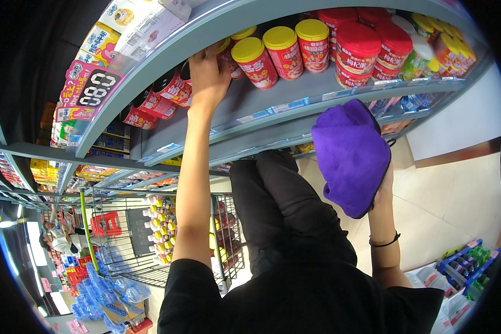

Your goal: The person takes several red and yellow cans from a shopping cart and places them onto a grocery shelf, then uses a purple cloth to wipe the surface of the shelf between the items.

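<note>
My left hand (211, 75) reaches onto the upper shelf, against a red can with a yellow lid (223, 45). Its fingertips are partly hidden, so I cannot tell whether they grip the can. Left of it, several red cans (156, 104) lean with dark ends facing up. More yellow-lidded red cans (256, 64) stand upright to the right of that hand. A purple cloth (350, 154) with black edging is in my right hand (385, 188), held out in front of the shelf; it covers most of the fingers.
Stacked red-lidded tubs (356, 50) stand farther right on the grey shelf (292, 89). Lower left is a wire shopping cart (129, 267) holding bottles (163, 225). Beyond it are a red stool (105, 223), people (60, 242) and blue-wrapped packs (96, 294). Bottle crates (463, 267) stand lower right.
</note>
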Tool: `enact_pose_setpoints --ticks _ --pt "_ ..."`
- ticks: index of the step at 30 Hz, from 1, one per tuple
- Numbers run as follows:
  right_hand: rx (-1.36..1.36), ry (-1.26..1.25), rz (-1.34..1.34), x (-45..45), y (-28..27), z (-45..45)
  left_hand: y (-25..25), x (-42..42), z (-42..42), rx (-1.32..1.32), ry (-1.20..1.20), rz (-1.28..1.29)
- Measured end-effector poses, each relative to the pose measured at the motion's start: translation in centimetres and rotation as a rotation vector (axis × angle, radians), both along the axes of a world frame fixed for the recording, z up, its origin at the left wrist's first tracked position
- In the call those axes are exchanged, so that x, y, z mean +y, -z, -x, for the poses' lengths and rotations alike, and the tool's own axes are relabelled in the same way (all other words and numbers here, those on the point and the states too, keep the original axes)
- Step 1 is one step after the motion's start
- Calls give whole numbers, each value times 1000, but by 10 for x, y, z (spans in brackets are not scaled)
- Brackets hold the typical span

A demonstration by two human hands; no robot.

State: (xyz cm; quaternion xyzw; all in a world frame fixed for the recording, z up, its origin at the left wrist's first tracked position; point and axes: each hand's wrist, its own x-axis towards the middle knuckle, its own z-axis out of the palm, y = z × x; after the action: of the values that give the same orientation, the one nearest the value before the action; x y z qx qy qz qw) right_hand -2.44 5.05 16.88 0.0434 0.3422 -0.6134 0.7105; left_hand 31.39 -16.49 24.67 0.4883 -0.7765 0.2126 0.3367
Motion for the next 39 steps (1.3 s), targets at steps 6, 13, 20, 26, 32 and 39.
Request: enact_pose_setpoints --ticks 6,13,20,26,32,39 --pt "768 -201 427 5 37 6 8 28 32 231 158 -159" --pt "2444 -400 1066 15 -17 -47 14 74 28 454 144 -123" --pt "2399 -342 1202 18 -8 -64 -26 236 -86 1150 275 -137" --pt "2484 -389 1391 13 -24 -112 10 374 -190 903 -235 -540" --pt "2466 -355 1414 10 -12 -140 108 424 -207 751 -443 -656" --pt "2438 -349 1386 13 -6 -152 144 390 -190 713 -326 -610"
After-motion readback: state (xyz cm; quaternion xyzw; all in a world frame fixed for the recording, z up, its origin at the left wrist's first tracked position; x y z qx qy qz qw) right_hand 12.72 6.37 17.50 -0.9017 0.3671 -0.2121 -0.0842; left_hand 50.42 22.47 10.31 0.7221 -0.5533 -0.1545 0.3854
